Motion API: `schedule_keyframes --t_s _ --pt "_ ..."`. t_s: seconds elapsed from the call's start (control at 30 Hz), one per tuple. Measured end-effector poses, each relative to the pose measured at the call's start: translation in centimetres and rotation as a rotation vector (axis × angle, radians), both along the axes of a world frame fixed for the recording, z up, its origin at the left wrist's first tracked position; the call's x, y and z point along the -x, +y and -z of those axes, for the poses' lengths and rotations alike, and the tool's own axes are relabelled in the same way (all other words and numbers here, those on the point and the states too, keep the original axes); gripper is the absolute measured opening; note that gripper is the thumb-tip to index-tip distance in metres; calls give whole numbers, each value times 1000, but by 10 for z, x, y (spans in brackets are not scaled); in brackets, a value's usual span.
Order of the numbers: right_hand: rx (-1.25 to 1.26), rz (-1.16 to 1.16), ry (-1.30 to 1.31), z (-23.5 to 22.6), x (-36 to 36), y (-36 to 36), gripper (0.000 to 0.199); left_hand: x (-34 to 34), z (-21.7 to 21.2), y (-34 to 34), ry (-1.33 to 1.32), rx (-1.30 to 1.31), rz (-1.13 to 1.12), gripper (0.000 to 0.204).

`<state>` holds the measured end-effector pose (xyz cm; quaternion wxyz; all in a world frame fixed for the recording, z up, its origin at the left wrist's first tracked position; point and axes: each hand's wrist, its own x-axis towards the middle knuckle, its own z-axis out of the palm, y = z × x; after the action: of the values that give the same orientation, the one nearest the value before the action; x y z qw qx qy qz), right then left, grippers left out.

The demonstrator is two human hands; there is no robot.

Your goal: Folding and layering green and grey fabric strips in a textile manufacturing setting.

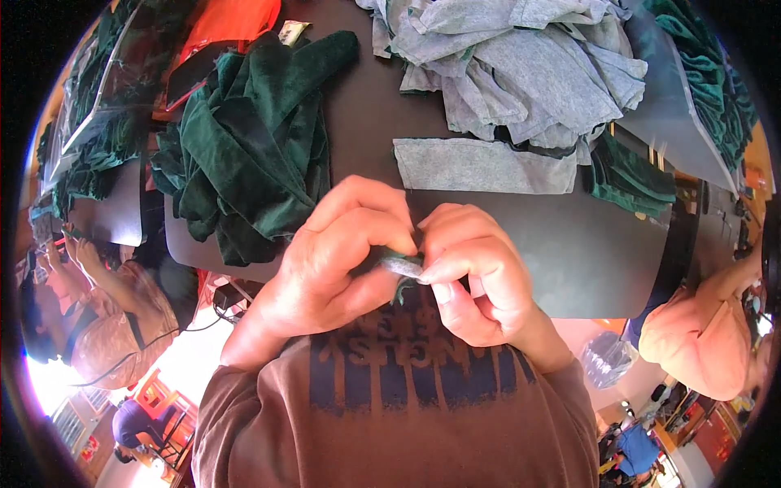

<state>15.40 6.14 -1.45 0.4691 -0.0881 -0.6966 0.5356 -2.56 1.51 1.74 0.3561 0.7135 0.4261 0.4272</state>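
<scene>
Close to my chest, my left hand (346, 252) and my right hand (480, 272) meet, fingers curled in. Between them is a small piece of green and grey fabric (403, 267), mostly covered by my fingers. The left thumb and fingers pinch it; a dark green end hangs below. At its other edge my right fingertips are pressed together; whether they hold a thread or only the cloth's edge is too small to tell. Just beyond my hands, a flat grey fabric strip (480, 166) lies on the dark table (370, 122).
Left of my hands lies a heap of dark green velvet cloth (252, 146). Grey fabric pieces (521, 69) are piled at the far right, with folded green velvet (630, 179) nearby. A red bag (232, 24) lies far left. Other people sit at both sides.
</scene>
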Motion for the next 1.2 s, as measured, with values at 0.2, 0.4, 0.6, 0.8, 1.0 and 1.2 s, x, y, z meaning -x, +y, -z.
schedule_keyframes --t_s 0.2,0.4,0.6,0.8,1.0,1.2 --pt "-116 -94 -201 -7 6 -11 25 -18 19 2 -89 -199 -302 14" --pt "-6 211 93 5 -9 -4 23 -17 13 6 -120 -140 -118 19" --pt "109 24 -142 -17 -13 3 27 -14 18 5 -157 -170 1 24" --pt "217 -29 -124 -12 -15 3 24 -12 13 0 -225 63 1 26" --pt "473 -133 -128 -12 -13 -1 14 -12 4 0 -218 88 68 19" --pt "464 -232 -127 -7 -13 1 15 -13 7 0 -120 33 68 23"
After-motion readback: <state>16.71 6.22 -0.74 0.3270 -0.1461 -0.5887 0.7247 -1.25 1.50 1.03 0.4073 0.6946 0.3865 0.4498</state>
